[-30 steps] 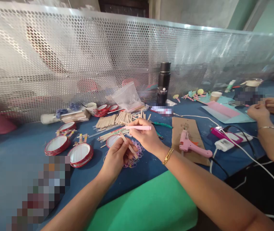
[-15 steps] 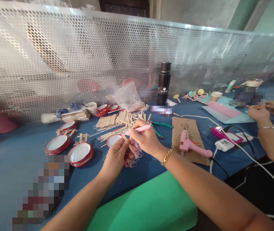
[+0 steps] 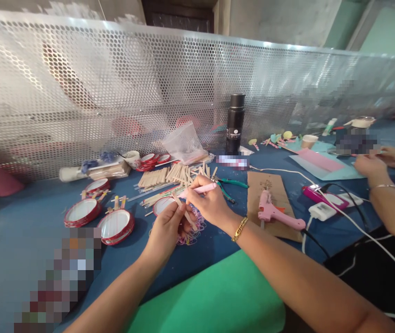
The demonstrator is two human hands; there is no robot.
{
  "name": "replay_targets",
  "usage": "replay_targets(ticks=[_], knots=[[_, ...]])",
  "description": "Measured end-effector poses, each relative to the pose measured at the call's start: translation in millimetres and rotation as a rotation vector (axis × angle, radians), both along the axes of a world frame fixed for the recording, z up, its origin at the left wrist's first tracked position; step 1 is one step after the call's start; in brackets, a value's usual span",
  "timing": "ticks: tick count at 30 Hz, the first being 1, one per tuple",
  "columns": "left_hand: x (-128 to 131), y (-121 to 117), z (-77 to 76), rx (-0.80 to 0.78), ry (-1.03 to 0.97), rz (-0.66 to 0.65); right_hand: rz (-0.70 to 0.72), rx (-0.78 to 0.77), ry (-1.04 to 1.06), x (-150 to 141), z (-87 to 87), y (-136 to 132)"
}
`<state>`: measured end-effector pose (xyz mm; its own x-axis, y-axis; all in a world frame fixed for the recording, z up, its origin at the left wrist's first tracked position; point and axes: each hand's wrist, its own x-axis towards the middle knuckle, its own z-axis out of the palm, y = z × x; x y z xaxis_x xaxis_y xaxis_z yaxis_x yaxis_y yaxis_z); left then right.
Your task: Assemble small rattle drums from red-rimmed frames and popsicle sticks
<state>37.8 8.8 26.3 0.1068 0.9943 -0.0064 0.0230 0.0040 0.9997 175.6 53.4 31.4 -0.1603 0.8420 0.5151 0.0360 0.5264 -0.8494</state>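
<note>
Between its thumb and fingers my left hand (image 3: 173,219) pinches a flat wooden craft stick (image 3: 187,215). My right hand (image 3: 207,201) grips a pink marker (image 3: 204,188), its tip at the upper part of the stick. Whether the tip touches the wood, I cannot tell. Just beneath my hands lie a tangle of pinkish elastic strings (image 3: 197,231) and a red-rimmed round drum (image 3: 161,206), partly hidden by my left hand. Behind them spreads a pile of craft sticks (image 3: 169,175). Several small drums, among them a white-faced drum (image 3: 116,226), sit to the left.
To the right, a pink glue gun (image 3: 270,212) rests on cardboard (image 3: 252,189). Green pliers (image 3: 230,181) and a black bottle (image 3: 235,125) stand behind. A power strip (image 3: 325,208) with cables lies farther right, near another person's hands (image 3: 373,164). A perforated metal screen (image 3: 183,83) borders the table.
The view has shifted slightly. Both my hands keep nearly the same pose, with the marker still held against or close to the stick's upper part.
</note>
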Motion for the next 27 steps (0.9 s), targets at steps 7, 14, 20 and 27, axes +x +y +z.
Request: replay_targets(ticks=[7, 14, 20, 27], knots=[[-0.9, 2.0, -2.9, -0.002, -0.031, 0.019, -0.130, 0.071, -0.052, 1.1, 0.2, 1.9], [-1.6, 0.9, -3.2, -0.007, 0.011, 0.000, -0.022, 0.045, -0.049, 0.4, -0.4, 0.5], [0.5, 0.9, -0.8, -0.003, -0.021, 0.010, -0.116, 0.075, -0.049, 1.4, -1.0, 2.8], [0.1, 3.0, -4.6, 0.002, 0.002, -0.027, -0.044, 0.053, -0.056, 0.5, -0.2, -0.8]])
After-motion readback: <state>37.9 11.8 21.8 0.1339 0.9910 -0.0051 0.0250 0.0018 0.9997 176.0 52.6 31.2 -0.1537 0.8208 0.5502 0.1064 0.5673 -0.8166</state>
